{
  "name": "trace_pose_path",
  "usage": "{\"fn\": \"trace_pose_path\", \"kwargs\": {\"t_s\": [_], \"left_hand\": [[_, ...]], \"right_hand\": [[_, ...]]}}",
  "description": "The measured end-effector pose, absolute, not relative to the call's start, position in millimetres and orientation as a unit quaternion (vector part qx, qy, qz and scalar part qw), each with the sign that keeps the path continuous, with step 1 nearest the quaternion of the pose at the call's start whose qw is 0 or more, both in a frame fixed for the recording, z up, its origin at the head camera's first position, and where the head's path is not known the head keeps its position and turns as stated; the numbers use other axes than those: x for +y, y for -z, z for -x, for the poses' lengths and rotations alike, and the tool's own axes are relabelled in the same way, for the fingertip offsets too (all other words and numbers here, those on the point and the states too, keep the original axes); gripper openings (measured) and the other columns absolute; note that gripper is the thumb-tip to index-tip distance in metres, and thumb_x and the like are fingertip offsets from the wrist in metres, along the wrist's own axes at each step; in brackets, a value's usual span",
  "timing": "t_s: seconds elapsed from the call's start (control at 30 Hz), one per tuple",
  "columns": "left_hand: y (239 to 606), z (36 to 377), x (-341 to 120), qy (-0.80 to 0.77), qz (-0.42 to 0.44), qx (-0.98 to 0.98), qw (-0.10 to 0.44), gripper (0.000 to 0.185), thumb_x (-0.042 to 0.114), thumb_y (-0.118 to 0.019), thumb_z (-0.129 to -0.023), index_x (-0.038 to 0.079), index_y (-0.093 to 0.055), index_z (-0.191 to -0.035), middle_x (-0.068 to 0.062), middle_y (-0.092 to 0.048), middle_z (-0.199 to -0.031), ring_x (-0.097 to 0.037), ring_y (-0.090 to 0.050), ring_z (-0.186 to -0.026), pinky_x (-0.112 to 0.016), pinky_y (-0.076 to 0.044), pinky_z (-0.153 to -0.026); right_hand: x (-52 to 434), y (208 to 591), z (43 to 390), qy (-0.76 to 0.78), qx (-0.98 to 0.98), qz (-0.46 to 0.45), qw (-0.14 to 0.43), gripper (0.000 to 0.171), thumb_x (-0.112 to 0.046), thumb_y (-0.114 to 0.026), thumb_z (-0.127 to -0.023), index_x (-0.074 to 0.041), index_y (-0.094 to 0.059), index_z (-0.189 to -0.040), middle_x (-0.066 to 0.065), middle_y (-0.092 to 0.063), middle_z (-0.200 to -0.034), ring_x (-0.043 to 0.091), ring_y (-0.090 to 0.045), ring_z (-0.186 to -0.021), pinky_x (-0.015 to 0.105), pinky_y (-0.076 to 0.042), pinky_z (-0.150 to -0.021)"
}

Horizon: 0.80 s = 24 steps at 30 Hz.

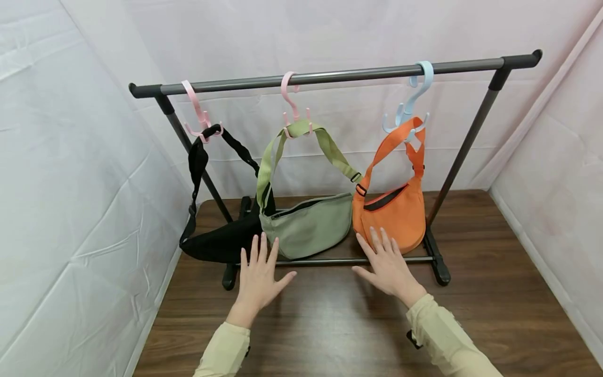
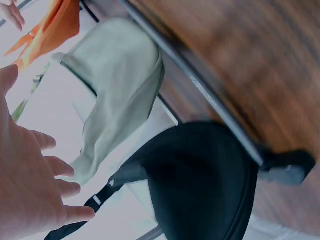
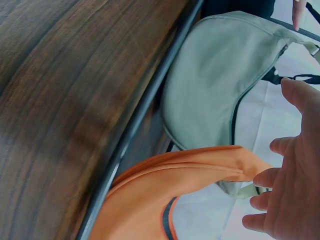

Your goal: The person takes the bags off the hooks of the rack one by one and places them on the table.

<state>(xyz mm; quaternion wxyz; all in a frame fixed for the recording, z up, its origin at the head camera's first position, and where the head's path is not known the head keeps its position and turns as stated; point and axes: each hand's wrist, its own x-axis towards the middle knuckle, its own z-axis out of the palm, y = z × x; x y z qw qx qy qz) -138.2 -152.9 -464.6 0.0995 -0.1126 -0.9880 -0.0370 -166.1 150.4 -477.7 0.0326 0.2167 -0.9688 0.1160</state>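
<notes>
Both hands spread and holding nothing, we hover our left hand (image 1: 258, 280) by the green bag (image 1: 308, 226) and our right hand (image 1: 387, 264) at the orange bag (image 1: 393, 213), at twelve o'clock; best lifted strap-first off the hook (image 1: 409, 104).

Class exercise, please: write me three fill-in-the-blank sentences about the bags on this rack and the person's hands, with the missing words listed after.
1. The middle bag, hung between the black bag and the orange bag, is ____ in colour.
2. The orange bag hangs from a light ____ hook.
3. The left hand and right hand both have ____ fingers and hold nothing.

Missing words: green; blue; spread
</notes>
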Motion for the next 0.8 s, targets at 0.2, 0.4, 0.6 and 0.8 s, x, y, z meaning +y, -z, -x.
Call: {"fn": "trace_pose_path", "kwargs": {"t_s": [0.2, 0.4, 0.6, 0.8], "left_hand": [[445.8, 145.7, -166.7, 0.015, 0.109, -0.986, 0.126, 0.085, 0.063, -0.051, -0.08, 0.011, -0.027, -0.143, -0.02, -0.019, -0.147, -0.034, -0.013, -0.136, -0.056, -0.018, -0.104], [429.8, 151.7, -178.2, 0.008, 0.107, -0.987, 0.118, 0.087, 0.062, -0.05, -0.081, 0.011, -0.023, -0.145, -0.019, -0.012, -0.149, -0.033, -0.009, -0.137, -0.056, -0.016, -0.105], [408.7, 157.1, -188.1, 0.013, 0.116, -0.982, 0.146, 0.086, 0.058, -0.055, -0.08, 0.01, -0.024, -0.144, -0.02, -0.013, -0.148, -0.034, -0.01, -0.136, -0.056, -0.016, -0.104], [378.8, 167.2, -200.6, 0.0, 0.139, -0.972, 0.188, 0.087, 0.054, -0.061, -0.078, 0.008, -0.026, -0.143, -0.022, -0.017, -0.147, -0.035, -0.015, -0.135, -0.057, -0.017, -0.104]], "right_hand": [[141.3, 470.1, 169.7, -0.115, -0.967, -0.224, 0.038, 0.075, -0.056, -0.047, -0.087, -0.015, -0.022, -0.145, 0.022, -0.015, -0.148, 0.041, -0.008, -0.135, 0.057, -0.015, -0.104], [134.0, 462.8, 172.4, -0.11, -0.965, -0.234, 0.038, 0.075, -0.056, -0.047, -0.087, -0.016, -0.021, -0.145, 0.021, -0.013, -0.148, 0.039, -0.005, -0.136, 0.056, -0.015, -0.105], [123.3, 453.4, 176.2, -0.115, -0.959, -0.252, 0.057, 0.074, -0.055, -0.048, -0.087, -0.016, -0.023, -0.145, 0.019, -0.014, -0.149, 0.039, -0.008, -0.136, 0.055, -0.016, -0.105], [109.8, 437.3, 183.1, -0.113, -0.952, -0.273, 0.08, 0.073, -0.052, -0.051, -0.087, -0.016, -0.025, -0.144, 0.019, -0.018, -0.148, 0.038, -0.012, -0.135, 0.055, -0.019, -0.104]]}}
